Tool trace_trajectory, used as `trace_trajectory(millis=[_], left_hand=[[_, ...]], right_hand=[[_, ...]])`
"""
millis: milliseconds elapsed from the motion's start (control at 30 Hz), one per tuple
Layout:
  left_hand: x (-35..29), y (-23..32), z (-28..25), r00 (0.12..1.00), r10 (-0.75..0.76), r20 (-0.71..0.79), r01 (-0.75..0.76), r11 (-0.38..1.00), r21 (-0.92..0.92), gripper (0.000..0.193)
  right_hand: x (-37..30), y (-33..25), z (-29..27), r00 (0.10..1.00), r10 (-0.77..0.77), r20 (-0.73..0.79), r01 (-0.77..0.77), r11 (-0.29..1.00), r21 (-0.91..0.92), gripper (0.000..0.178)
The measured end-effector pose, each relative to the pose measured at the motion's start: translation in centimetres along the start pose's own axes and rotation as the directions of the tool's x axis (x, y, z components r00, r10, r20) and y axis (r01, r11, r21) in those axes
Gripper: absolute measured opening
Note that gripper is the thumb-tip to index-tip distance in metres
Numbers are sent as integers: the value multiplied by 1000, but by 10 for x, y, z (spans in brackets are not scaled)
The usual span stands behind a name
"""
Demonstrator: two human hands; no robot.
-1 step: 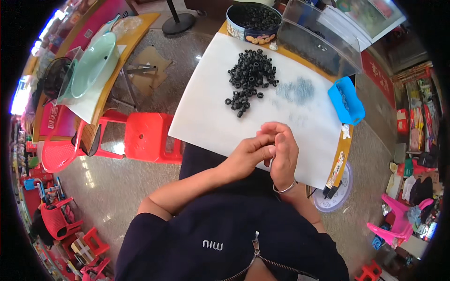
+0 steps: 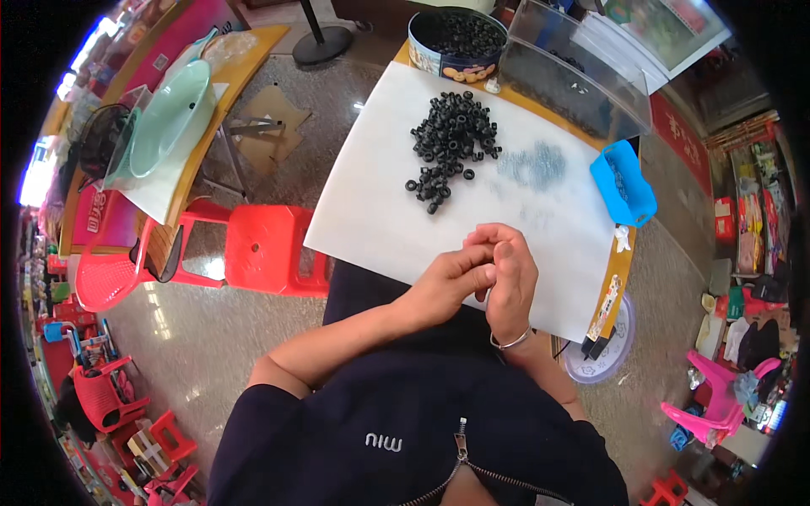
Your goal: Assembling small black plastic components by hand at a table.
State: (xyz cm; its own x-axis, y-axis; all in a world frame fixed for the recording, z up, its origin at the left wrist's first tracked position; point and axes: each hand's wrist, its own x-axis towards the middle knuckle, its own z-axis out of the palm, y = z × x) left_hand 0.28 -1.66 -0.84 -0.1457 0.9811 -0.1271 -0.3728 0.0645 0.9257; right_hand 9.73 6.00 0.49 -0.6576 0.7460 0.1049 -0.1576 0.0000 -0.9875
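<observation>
My left hand (image 2: pixel 445 282) and my right hand (image 2: pixel 511 287) meet above the near edge of a white board (image 2: pixel 363 185). The left thumb and fingers are closed against the right hand, whose fingers are pressed together and bent inward; anything between them is hidden. A bracelet (image 2: pixel 512 340) circles the right wrist. Beyond my hands lies a heap of small black ring-shaped parts (image 2: pixel 454 135), with a few loose ones at its near end. To its right spreads a thin patch of tiny silvery-grey pieces (image 2: pixel 540 164). At the right edge sits a blue plastic scoop-like tray (image 2: pixel 637 202) holding small grey bits.
A round tin (image 2: pixel 428 59) full of black parts stands at the back, beside a clear plastic box (image 2: pixel 582 72). Left of the table is a red stool (image 2: pixel 261 244). A side table (image 2: pixel 245 72) bears a pale green basin (image 2: pixel 173 118). A round white lid-like thing (image 2: pixel 623 341) lies low at right.
</observation>
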Motion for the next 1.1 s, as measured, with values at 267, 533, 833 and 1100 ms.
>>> trace_trajectory(millis=[267,533,833,1100], left_hand=[[-2,-15,10,993,-65,-103,71,996,51,25],[9,-7,5,982,-133,-135,96,963,-251,29],[11,-8,-14,980,-189,-68,150,914,-376,45],[11,-5,-18,967,-251,-49,225,926,-303,43]], right_hand=[[-6,19,11,971,-109,-215,82,988,-131,24],[4,17,-6,998,-67,-2,66,991,-120,18],[11,9,-33,958,-204,199,266,892,-365,20],[83,-14,-94,928,-342,-149,225,832,-507,17]])
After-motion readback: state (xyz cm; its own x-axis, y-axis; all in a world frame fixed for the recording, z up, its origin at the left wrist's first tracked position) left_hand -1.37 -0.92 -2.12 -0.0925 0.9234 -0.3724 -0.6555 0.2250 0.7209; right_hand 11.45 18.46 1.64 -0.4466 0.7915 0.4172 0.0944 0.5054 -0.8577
